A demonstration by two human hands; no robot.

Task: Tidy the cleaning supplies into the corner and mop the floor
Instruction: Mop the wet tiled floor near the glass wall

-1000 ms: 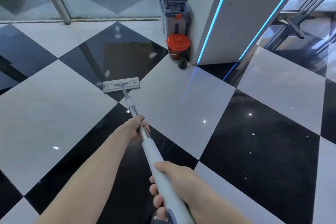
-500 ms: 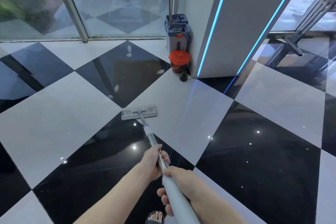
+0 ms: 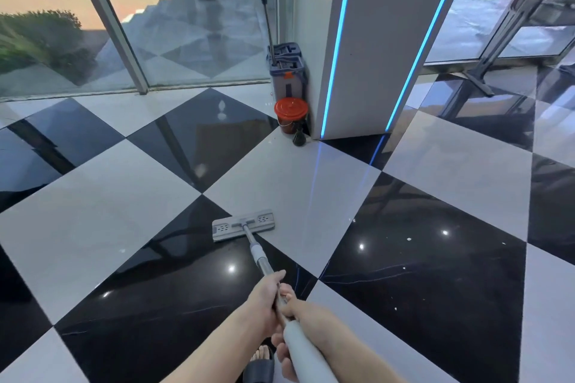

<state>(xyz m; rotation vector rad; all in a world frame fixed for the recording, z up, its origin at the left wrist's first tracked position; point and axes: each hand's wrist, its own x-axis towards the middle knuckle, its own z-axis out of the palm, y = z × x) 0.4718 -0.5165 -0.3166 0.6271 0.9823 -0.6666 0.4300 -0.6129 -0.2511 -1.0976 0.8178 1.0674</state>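
- Head view, nearest first: the right hand (image 3: 306, 325) was wrapped round the pale grip of the mop (image 3: 249, 235) low in the frame, with a sandalled foot (image 3: 259, 362) showing beneath it.
- Just ahead, the left hand (image 3: 267, 295) was curled round the metal shaft, the two hands almost touching.
- The mop head (image 3: 243, 225) lay flat on the floor (image 3: 93, 211), straddling the seam between a black tile and a white one, in front of the person.
- Judged from this, the mopping step was in hand; the supplies already looked gathered in the corner.
- The next stroke would call for keeping the head flat and pushing or drawing it across the glossy tiles, working toward the unmopped areas.
- Farther off, a red-lidded bucket (image 3: 291, 115) stood against the pillar (image 3: 373, 40), with a small dark bottle (image 3: 299, 137) just beside it.
- Behind those, a grey mop bucket (image 3: 287, 71) stood in the corner with a second pole (image 3: 264, 3) rising from it.
- These would stand in the way only if a stroke ran right up to the pillar.
- To the far right, a black stand (image 3: 485, 65) rested its legs on the floor.
- Beyond the glass (image 3: 186, 25), someone walked outside.
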